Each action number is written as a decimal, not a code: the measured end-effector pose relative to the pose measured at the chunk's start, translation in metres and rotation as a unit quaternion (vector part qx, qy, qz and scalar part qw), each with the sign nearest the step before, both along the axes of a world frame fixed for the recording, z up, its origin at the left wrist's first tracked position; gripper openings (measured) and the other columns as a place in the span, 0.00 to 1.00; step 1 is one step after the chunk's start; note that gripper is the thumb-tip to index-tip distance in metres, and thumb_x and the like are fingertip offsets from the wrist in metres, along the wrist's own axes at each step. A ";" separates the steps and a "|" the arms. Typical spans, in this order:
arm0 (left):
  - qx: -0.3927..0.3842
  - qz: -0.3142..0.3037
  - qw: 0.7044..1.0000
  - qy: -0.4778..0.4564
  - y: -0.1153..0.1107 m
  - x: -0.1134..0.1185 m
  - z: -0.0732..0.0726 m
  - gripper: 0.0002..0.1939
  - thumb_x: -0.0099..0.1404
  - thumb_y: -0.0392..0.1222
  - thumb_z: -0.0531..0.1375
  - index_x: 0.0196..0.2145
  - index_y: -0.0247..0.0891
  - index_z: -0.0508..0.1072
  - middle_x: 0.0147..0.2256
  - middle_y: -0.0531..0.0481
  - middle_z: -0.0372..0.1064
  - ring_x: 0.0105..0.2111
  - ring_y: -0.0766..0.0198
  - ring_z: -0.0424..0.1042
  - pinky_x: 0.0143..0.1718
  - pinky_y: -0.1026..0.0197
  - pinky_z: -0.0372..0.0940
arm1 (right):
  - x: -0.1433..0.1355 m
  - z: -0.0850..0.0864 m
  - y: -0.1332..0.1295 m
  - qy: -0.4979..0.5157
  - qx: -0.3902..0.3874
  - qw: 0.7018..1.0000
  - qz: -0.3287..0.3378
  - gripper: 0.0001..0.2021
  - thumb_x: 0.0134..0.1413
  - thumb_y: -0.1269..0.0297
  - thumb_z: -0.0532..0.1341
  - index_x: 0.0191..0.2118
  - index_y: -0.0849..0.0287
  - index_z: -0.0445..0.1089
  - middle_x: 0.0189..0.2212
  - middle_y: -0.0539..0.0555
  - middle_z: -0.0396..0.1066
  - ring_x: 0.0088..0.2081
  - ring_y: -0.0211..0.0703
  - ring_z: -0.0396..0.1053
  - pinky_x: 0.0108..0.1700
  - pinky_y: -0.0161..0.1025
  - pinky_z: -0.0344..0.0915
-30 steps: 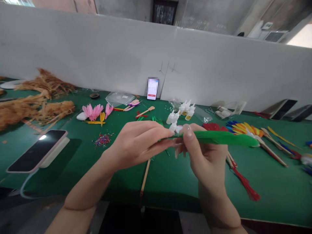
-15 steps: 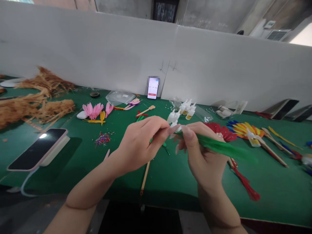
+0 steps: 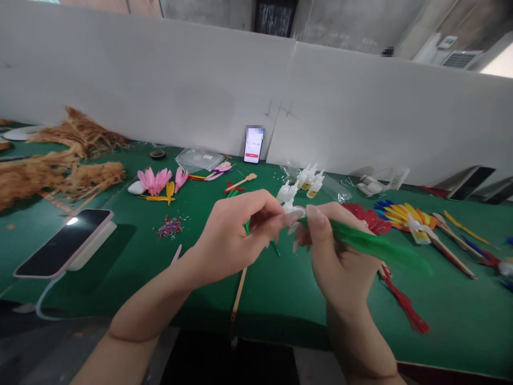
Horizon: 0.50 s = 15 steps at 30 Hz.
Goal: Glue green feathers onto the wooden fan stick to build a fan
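A long green feather (image 3: pixel 372 243) reaches out to the right from my right hand (image 3: pixel 340 251), whose thumb and fingers pinch it near its quill end. My left hand (image 3: pixel 240 230) meets the right at that end, with thumb and index finger pressed together on the feather's base. The exact grip there is partly hidden by the fingertips. Beneath my left hand, a wooden stick (image 3: pixel 239 294) lies on the green table, with green feather bits partly covered. Just beyond the fingertips stand several small white glue bottles (image 3: pixel 287 191).
On the left lie brown fibre bundles (image 3: pixel 64 171), a phone on a white block (image 3: pixel 68 243), pink feathers (image 3: pixel 154 182) and a pile of beads (image 3: pixel 170 228). A lit phone (image 3: pixel 253 145) leans on the white partition. To the right are a red feather flower (image 3: pixel 371 218), a red tassel (image 3: pixel 406 305) and yellow-blue feathers (image 3: pixel 404 214).
Both hands stay together at the feather's base. My left fingertips have shifted slightly right along it, and the feather's free end has moved a little right and down.
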State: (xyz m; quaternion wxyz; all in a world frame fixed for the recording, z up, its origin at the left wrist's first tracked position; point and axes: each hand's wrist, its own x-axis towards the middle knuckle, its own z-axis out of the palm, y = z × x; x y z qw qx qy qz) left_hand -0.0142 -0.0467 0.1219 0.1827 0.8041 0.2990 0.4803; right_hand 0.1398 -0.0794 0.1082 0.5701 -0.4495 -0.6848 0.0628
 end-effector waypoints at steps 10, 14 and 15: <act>-0.119 -0.026 0.992 -0.018 0.000 0.000 0.002 0.11 0.68 0.37 0.54 0.28 0.36 0.69 0.19 0.58 0.67 0.20 0.75 0.67 0.24 0.71 0.63 | -0.002 -0.001 0.002 -0.039 0.029 0.999 -0.023 0.12 0.59 0.71 0.57 0.24 0.56 0.64 0.20 0.46 0.66 0.23 0.35 0.63 0.28 0.36 0.60; -0.124 -0.061 0.990 -0.007 0.001 -0.005 0.005 0.07 0.67 0.38 0.55 0.31 0.37 0.71 0.24 0.56 0.71 0.23 0.73 0.70 0.26 0.71 0.65 | -0.001 0.000 0.000 -0.020 0.012 0.999 -0.029 0.13 0.60 0.71 0.56 0.23 0.57 0.64 0.19 0.46 0.65 0.23 0.34 0.62 0.30 0.36 0.60; -0.114 -0.063 0.991 0.001 0.002 -0.006 0.005 0.06 0.66 0.38 0.57 0.32 0.37 0.71 0.25 0.55 0.72 0.25 0.73 0.71 0.26 0.71 0.66 | -0.001 0.000 0.000 -0.016 0.007 0.999 -0.029 0.13 0.60 0.70 0.56 0.23 0.57 0.64 0.19 0.46 0.65 0.24 0.34 0.62 0.30 0.36 0.60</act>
